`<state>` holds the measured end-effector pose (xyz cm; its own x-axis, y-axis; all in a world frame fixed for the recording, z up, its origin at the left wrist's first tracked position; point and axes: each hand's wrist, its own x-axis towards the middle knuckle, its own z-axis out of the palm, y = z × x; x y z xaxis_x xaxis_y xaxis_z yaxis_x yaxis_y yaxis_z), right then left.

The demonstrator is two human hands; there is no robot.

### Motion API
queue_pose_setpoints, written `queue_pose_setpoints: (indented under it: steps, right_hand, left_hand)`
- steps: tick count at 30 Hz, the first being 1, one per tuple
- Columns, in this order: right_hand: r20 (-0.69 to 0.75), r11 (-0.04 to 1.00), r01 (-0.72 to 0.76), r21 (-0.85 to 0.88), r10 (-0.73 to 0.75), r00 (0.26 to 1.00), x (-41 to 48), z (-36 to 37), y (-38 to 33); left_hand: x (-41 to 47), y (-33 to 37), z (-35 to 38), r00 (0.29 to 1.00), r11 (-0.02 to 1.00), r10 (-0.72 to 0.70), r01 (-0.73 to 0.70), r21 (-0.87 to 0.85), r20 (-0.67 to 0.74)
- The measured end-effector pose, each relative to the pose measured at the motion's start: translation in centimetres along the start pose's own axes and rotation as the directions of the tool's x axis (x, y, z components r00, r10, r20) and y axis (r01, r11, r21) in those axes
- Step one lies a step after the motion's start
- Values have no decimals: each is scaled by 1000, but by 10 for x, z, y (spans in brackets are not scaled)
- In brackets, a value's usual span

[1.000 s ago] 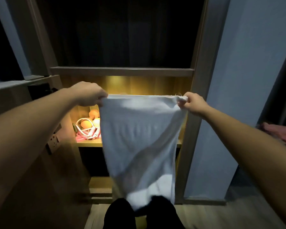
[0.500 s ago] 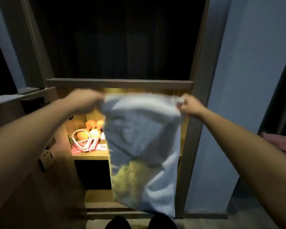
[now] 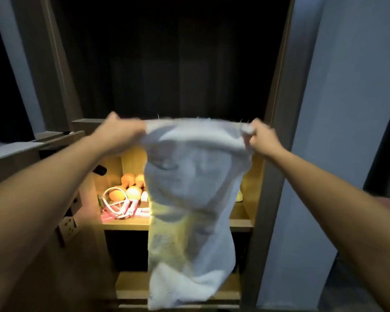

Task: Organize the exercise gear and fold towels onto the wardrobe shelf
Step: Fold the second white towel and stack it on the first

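1. Head view, the step in hand: the towel (image 3: 194, 188) hangs in front of the wardrobe, spread by its top edge between both hands. Its lower end dangles loose and twisted.
2. The left hand (image 3: 119, 134) has its grip clamped on the top left corner, though it is blurred. The right hand (image 3: 261, 140) pinches the top right corner, its grip closed on the cloth.
3. To fold well, I judge the top edge should be held taut and level and the twist below let fall flat. Then the two corners can be brought together so the edges match.
4. Around: the lit shelf (image 3: 126, 226) carries orange dumbbells (image 3: 131, 179) and a pink-and-white rope (image 3: 119, 206) on its left part. The towel hides most of its right part.
5. In the way: a board (image 3: 86, 123) runs just behind the hands, and the post (image 3: 277, 176) stands close beside the right hand. The gear fills the shelf's left, so the folded towel likely belongs on the right; what lies there cannot be told.
6. A socket (image 3: 68, 226) sits on the left panel, well below the left arm.
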<state>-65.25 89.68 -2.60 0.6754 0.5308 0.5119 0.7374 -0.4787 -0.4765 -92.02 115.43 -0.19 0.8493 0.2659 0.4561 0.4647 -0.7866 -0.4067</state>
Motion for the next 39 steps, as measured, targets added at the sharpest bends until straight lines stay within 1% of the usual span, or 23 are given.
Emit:
queue_pose_setpoints:
  steps: [1, 2, 3, 5, 9, 12, 16, 18, 22, 24, 26, 27, 28, 29, 30, 31, 32, 33, 34, 35, 36, 37, 39]
  right_hand:
    - [140, 995, -11, -98, 25, 990, -7, 10, 4]
    - [209, 990, -32, -134, 60, 976, -11, 18, 9]
    - [214, 991, -58, -120, 83, 973, -14, 23, 12]
    - [162, 996, -83, -28, 86, 983, -19, 26, 15]
    - [104, 997, -80, 22, 77, 992, -19, 21, 21]
    - [96, 996, -87, 25, 84, 992, -18, 15, 22]
    - [104, 997, -65, 30, 62, 993, -18, 12, 22]
    - [96, 997, -66, 35, 63, 993, -18, 11, 24]
    - [83, 996, -70, 46, 66, 994, -16, 7, 23]
    - [83, 997, -51, 57, 46, 995, -11, 4, 16]
    - [85, 997, -18, 74, 12, 996, -5, -2, 7]
    - [65, 996, -5, 89, -1, 998, -1, -6, 3]
    - [23, 994, 2, 109, -5, 1000, 3, -11, 0]
    - [-28, 990, 2, 140, 2, 1000, 5, -15, -4]
    - [-72, 984, 0, 179, 13, 997, 7, -18, -6]
    - [-89, 977, -7, 215, 26, 996, 8, -19, -7]
    - [-69, 970, -26, 242, 44, 997, 7, -18, -8]
    - [-16, 966, -64, 251, 70, 997, 4, -15, -7]
    - [49, 966, -102, 238, 93, 994, 2, -11, -5]
    - [87, 968, -118, 222, 101, 991, 0, -8, -3]
    - [80, 969, -110, 220, 95, 992, 1, -7, -3]
    - [14, 967, -82, 239, 81, 997, 5, -10, -6]
    - [-202, 949, 48, 312, 17, 979, 12, -18, -16]
  left_hand:
    - [-8, 12, 12, 986, 999, 24, -27, 20, 163]
    - [-12, 20, 24, 967, 1000, 30, -29, -9, 253]
    - [-15, 24, 29, 966, 997, 21, -2, -72, 257]
    - [-14, 20, 33, 978, 981, -4, 44, -189, 206]
    - [-10, 6, 34, 984, 931, 41, 24, -363, 172]
    - [-10, 8, 33, 992, 906, 20, 33, -421, 122]
    - [-16, 16, 36, 982, 906, -12, 91, -413, 189]
    - [-17, 19, 41, 983, 862, -58, 138, -487, 176]
    - [-13, 21, 41, 973, 721, -203, 225, -655, 111]
    - [-8, 15, 37, 963, 703, -195, 268, -659, 185]
    - [-2, 5, 29, 944, 742, -173, 312, -594, 280]
    - [1, 0, 22, 941, 746, -184, 323, -583, 285]
    - [4, -6, 16, 943, 715, -222, 329, -617, 247]
    - [6, -10, 12, 941, 635, -281, 331, -698, 190]
    - [7, -11, 11, 925, 502, -347, 325, -801, 158]
    - [5, -9, 13, 898, 320, -405, 316, -893, 173]
    - [3, -1, 18, 864, 132, -440, 332, -934, 244]
    - [0, 9, 26, 830, 21, -455, 374, -927, 324]
    - [-2, 19, 33, 803, 12, -471, 421, -907, 366]
    - [-2, 26, 35, 784, 48, -503, 445, -894, 363]
    - [1, 27, 35, 771, 80, -550, 430, -899, 320]
    - [7, 24, 31, 755, 89, -606, 379, -921, 252]
    - [17, 14, 16, 710, 101, -699, 211, -972, 81]
